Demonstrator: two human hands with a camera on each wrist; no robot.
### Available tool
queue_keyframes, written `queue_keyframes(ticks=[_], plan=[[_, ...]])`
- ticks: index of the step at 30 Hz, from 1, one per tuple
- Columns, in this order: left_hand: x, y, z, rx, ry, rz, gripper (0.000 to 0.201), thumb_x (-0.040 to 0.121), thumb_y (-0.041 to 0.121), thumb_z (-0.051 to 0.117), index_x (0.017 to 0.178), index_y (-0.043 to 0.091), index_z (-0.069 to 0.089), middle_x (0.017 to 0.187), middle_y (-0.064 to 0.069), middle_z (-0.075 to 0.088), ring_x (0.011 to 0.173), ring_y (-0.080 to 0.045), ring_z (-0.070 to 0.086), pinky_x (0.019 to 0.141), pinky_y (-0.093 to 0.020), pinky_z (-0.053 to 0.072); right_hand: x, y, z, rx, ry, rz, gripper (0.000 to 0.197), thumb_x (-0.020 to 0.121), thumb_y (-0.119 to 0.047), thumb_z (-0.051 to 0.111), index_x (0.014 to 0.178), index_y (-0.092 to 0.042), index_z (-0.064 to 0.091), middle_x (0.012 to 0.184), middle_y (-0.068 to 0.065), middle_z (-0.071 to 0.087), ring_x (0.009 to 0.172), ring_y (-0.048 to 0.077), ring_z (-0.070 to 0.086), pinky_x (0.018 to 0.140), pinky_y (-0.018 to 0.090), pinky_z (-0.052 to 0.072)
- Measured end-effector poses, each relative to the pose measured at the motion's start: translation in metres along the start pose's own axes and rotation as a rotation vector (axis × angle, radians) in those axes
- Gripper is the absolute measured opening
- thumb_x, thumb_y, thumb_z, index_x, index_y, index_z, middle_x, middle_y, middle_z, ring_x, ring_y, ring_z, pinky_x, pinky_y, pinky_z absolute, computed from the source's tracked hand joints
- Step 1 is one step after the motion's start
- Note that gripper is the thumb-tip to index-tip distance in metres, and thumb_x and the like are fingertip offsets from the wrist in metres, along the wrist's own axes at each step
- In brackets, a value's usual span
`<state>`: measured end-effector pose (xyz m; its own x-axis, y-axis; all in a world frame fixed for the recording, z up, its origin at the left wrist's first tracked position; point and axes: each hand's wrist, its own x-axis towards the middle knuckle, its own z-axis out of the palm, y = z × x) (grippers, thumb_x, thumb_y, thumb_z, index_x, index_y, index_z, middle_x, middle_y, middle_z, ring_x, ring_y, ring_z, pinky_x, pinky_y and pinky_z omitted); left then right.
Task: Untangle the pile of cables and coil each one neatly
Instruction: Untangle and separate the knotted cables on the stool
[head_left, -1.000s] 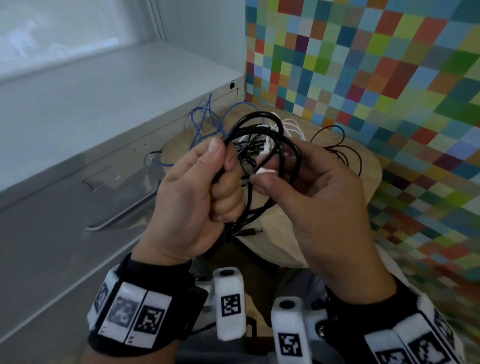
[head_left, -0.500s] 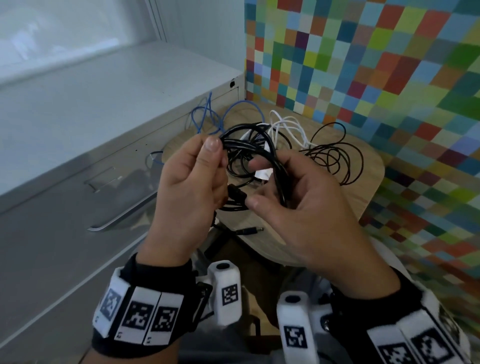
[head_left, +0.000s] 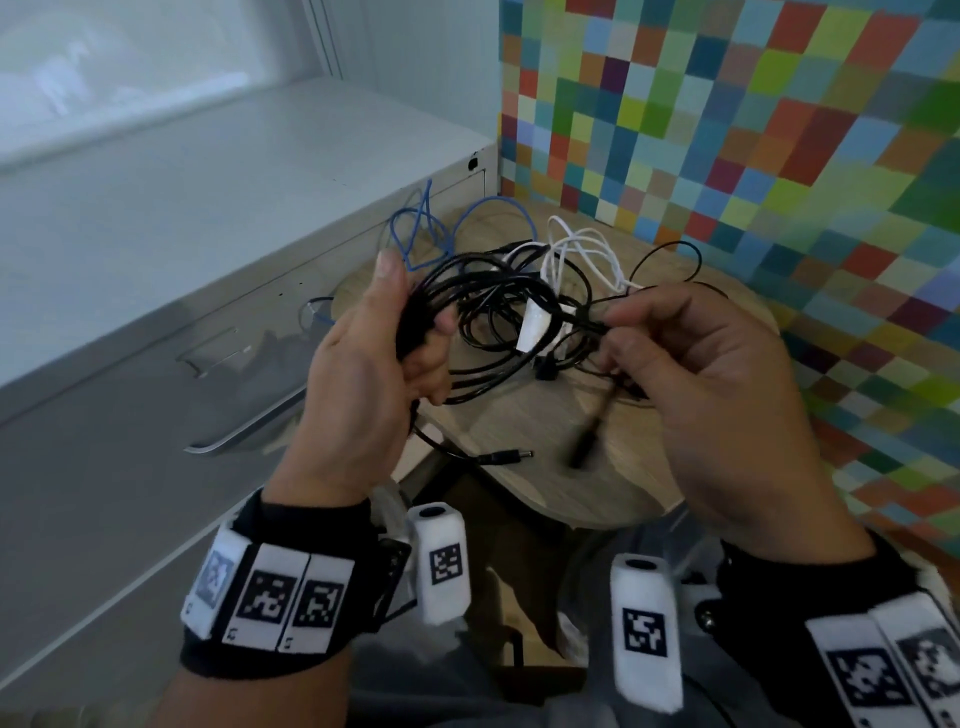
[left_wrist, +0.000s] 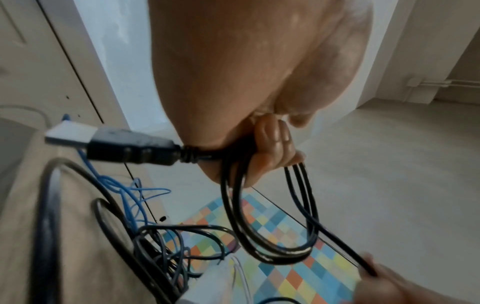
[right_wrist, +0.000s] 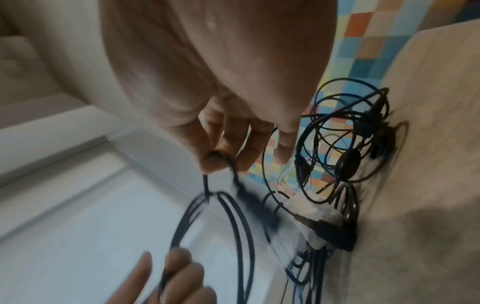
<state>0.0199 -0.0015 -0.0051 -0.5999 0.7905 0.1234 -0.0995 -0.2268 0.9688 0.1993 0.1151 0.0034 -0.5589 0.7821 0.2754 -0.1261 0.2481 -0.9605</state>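
My left hand (head_left: 415, 325) grips a bundle of black cable loops (head_left: 488, 332) above the round wooden table (head_left: 519, 415). In the left wrist view the loops (left_wrist: 272, 236) hang from the curled fingers (left_wrist: 272, 144), and a black USB plug (left_wrist: 116, 147) sticks out beside the palm. My right hand (head_left: 613, 332) pinches a strand of the same black cable (right_wrist: 218, 158) to the right of the loops. Its plug end (head_left: 587, 441) dangles blurred below that hand. Another black barrel plug (head_left: 509, 457) hangs low near the table's front edge.
The rest of the pile lies on the table: a blue cable (head_left: 426, 228) at the back left, a white cable (head_left: 582, 254) in the middle, thin black wire (head_left: 670, 260) at the right. A grey cabinet (head_left: 156, 260) stands left, a coloured chequered wall (head_left: 727, 130) right.
My hands have moved apart. The right hand has drawn a strand of the black cable to the right, and its plug end now swings below it. The left hand still holds the loops.
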Motion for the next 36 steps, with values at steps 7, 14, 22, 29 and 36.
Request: queue_keyframes(ticks=[7,14,22,29,36], plan=[[0.0,0.01,-0.012,-0.204,-0.06,-0.101,0.04,0.109,0.032,0.035,0.078,0.016,0.055,0.058,0.007,0.027,0.044,-0.008,0.02,0.046,-0.029,0.017,0.005,-0.008,-0.024,-0.331,-0.048,-0.156,0.026,0.1,-0.012,0.062,0.109,-0.031,0.076,0.072,-0.022,0.067,0.074,0.011,0.067,0.071,0.019,0.054],[-0.009,0.022,0.005,-0.576,-0.276,-0.125,0.035,0.105,0.041,0.031,0.086,0.02,0.053,0.059,0.01,0.022,0.043,-0.007,0.012,0.04,-0.019,0.017,0.006,-0.005,-0.017,-0.551,0.137,-0.361,0.016,0.096,-0.02,0.071,0.104,-0.034,0.069,0.093,-0.01,0.061,0.09,-0.004,0.056,0.078,0.008,0.041],[-0.012,0.017,0.019,-0.713,-0.329,-0.065,0.04,0.108,0.042,0.022,0.089,0.021,0.05,0.059,0.008,0.02,0.042,-0.007,0.013,0.039,-0.02,0.017,-0.008,-0.011,0.015,-0.052,0.086,-0.099,0.038,0.092,-0.032,0.062,0.124,-0.014,0.072,0.104,-0.009,0.079,0.098,0.004,0.073,0.083,0.017,0.056],[-0.011,0.006,0.032,-0.594,-0.178,-0.04,0.033,0.103,0.041,0.033,0.085,0.021,0.05,0.053,0.01,0.03,0.04,-0.006,0.013,0.037,-0.019,0.019,-0.009,0.004,0.035,0.269,-0.017,0.085,0.024,0.071,-0.022,0.078,0.095,-0.021,0.08,0.094,0.002,0.08,0.089,0.013,0.072,0.089,0.033,0.058],[-0.005,-0.009,0.035,-0.317,-0.009,0.067,0.039,0.101,0.048,0.041,0.081,0.014,0.047,0.055,0.005,0.031,0.043,-0.011,0.024,0.045,-0.028,0.031,-0.005,0.014,0.033,0.401,0.018,0.198,0.018,0.078,-0.014,0.07,0.094,-0.013,0.078,0.094,0.012,0.078,0.091,0.022,0.074,0.09,0.035,0.059]])
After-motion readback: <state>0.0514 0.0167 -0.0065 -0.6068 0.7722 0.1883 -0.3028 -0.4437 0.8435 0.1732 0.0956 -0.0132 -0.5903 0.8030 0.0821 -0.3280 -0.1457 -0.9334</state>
